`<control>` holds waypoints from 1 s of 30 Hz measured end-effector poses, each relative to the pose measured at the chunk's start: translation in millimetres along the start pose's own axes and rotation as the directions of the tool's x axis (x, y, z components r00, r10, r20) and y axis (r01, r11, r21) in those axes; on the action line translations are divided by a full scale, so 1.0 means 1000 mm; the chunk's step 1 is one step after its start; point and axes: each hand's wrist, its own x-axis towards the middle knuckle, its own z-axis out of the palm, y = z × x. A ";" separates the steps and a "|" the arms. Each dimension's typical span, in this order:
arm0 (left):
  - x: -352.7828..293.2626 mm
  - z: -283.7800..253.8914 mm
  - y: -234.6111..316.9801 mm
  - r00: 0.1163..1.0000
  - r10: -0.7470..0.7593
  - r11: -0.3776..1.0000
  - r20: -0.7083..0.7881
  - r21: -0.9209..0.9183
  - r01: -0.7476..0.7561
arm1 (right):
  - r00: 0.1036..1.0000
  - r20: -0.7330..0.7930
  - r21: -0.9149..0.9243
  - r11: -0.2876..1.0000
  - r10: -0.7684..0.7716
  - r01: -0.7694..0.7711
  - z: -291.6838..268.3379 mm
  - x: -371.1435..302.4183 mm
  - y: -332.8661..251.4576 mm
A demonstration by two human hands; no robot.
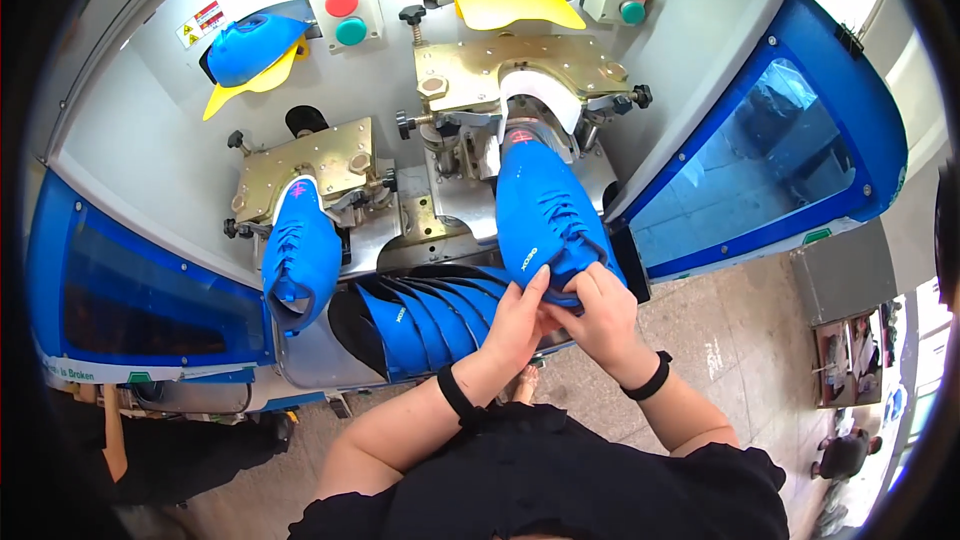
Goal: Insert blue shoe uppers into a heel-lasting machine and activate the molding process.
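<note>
A bright blue fabric shoe upper with blue laces [540, 202] lies on the near side of the larger brass-coloured flat metal plate [465, 75], its closed toe end pointing at that plate, just short of a curved white pad [545, 98] at the plate's near edge. Its long axis runs from the plate toward the person, slanting a little to the right, so from the hands it stretches straight away, collar nearest. Neither hand is nearer: both touch the collar end. The left hand [518, 325] pinches the edge of the collar on its left, and the right hand [607, 325] pinches the rim beside the opening, fingers bent; the two sit close together. Nearer than the plate and to its left, a row of overlapping blue uppers with dark linings [430, 320] reaches the left hand. Farther left of the plate, another laced blue upper [300, 255] points away from the person.
</note>
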 end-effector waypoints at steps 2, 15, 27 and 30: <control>0.004 0.003 -0.002 0.998 -0.050 0.998 -0.047 -0.035 0.048 | 0.998 0.057 0.059 0.998 0.006 -0.009 -0.007 0.007 0.005; 0.029 -0.007 0.021 0.984 -0.042 0.982 -0.175 0.174 0.073 | 0.919 0.394 0.096 0.995 -0.034 -0.005 0.031 0.102 0.054; 0.030 -0.005 0.022 0.985 -0.045 0.985 -0.169 0.159 0.073 | 0.930 0.361 0.170 0.985 -0.064 0.002 0.034 0.105 0.056; 0.030 -0.004 0.022 0.985 -0.032 0.986 -0.168 0.156 0.058 | 0.931 0.359 0.184 0.983 -0.067 -0.001 0.035 0.106 0.057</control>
